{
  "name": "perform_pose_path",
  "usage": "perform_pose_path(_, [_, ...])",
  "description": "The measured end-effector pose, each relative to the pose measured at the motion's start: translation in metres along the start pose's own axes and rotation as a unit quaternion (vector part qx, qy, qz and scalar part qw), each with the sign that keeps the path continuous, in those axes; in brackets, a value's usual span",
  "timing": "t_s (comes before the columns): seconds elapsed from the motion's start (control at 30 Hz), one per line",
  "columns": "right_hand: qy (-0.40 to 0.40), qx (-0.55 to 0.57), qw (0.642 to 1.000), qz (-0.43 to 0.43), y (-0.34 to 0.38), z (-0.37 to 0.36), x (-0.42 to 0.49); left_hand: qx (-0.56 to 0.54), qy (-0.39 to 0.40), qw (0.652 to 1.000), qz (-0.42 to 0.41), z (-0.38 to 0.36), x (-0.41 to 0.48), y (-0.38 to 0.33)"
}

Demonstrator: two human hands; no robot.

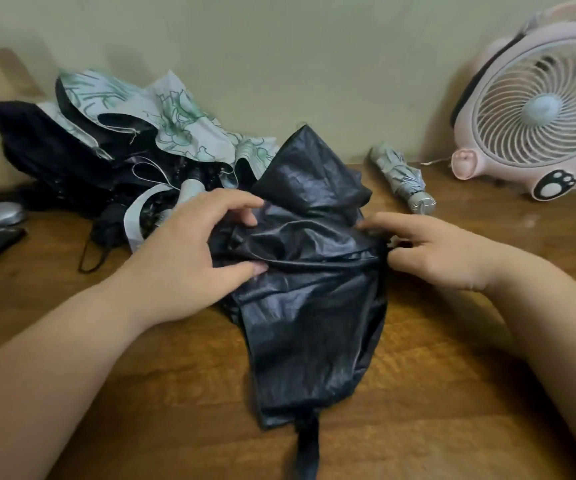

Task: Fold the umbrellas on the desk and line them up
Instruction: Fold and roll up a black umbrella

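The wooden desk [141,393] fills the lower part of the view and runs back to a pale wall. In the middle of it lies 1 black umbrella [314,306], collapsed but not yet rolled. Its glossy canopy is loose and crumpled, one peak of fabric points up towards the wall, and the narrow end points towards the person.

Behind it on the left sits a heap of unfolded umbrellas [123,150]. White fabric with green floral print shows on top and black fabric beneath and to the left. How many umbrellas make up the heap I cannot tell. A pink desk fan [535,109] with a paw print on its foot stands at the back right, against the wall.

The 2 hands work on the black umbrella from either side. The left hand [189,258] has its fingers arched over the canopy's left side and its thumb pressed into the fabric below them, with a fold gathered between. The right hand [438,251] has its fingers curled in and pinches the canopy's right edge.

Between the black umbrella and the fan lies 1 folded umbrella [400,174], rolled tight, grey-green print, silver handle end towards the person. A black strap [307,448] trails from the black umbrella's near end. A black wrist loop [92,254] lies at the front of the heap.
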State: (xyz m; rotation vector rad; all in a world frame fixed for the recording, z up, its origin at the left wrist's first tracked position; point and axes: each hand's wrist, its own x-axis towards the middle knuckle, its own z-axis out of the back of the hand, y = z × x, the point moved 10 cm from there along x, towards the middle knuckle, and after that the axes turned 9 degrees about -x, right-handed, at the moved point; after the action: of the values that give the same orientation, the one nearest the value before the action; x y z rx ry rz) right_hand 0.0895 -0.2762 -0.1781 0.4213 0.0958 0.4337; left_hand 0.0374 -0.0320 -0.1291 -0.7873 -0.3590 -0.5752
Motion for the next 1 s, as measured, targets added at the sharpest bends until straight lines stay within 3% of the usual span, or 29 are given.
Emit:
perform_pose_path(0.07, [-0.019,0.017,1.0,-0.011,-0.004,0.001,0.0,0.023,-0.014,0.999,0.02,0.011,-0.004,-0.006])
perform_pose_path(0.17, [-0.013,-0.035,0.999,-0.015,-0.003,-0.002,0.0,0.048,0.03,0.996,0.062,0.007,-0.009,-0.011])
perform_pose_path(0.27, [-0.049,-0.059,0.997,0.007,0.009,0.0,-0.001,0.051,0.078,0.996,-0.001,-0.007,-0.012,-0.031])
perform_pose_path(0.37, [-0.096,-0.064,0.993,0.02,0.015,0.005,-0.002,-0.014,0.085,0.995,-0.05,-0.01,-0.015,-0.041])
perform_pose_path(0.5, [-0.103,-0.039,0.993,0.029,0.015,0.004,-0.002,-0.175,-0.04,0.982,-0.052,0.012,-0.013,-0.034])
perform_pose_path(0.6, [-0.095,-0.03,0.994,0.032,0.011,0.004,-0.001,-0.178,-0.146,0.973,-0.033,0.028,-0.015,-0.017])
perform_pose_path(0.73, [-0.137,0.024,0.988,0.064,0.021,0.018,-0.008,-0.302,-0.159,0.94,-0.007,0.036,-0.014,0.0])
perform_pose_path(0.8, [-0.235,0.031,0.966,0.104,0.037,0.034,-0.016,-0.194,-0.116,0.974,-0.02,0.03,-0.012,-0.007])
perform_pose_path(0.87, [-0.312,-0.026,0.943,0.116,0.051,0.04,-0.017,-0.038,-0.004,0.999,-0.029,0.004,-0.01,-0.018])
perform_pose_path(0.93, [-0.299,-0.1,0.946,0.072,0.055,0.031,0.001,0.047,0.114,0.992,-0.007,-0.028,-0.012,-0.014])
perform_pose_path(1.0, [-0.187,-0.123,0.975,-0.004,0.049,0.014,0.031,0.038,0.123,0.991,0.043,-0.039,-0.011,0.0])
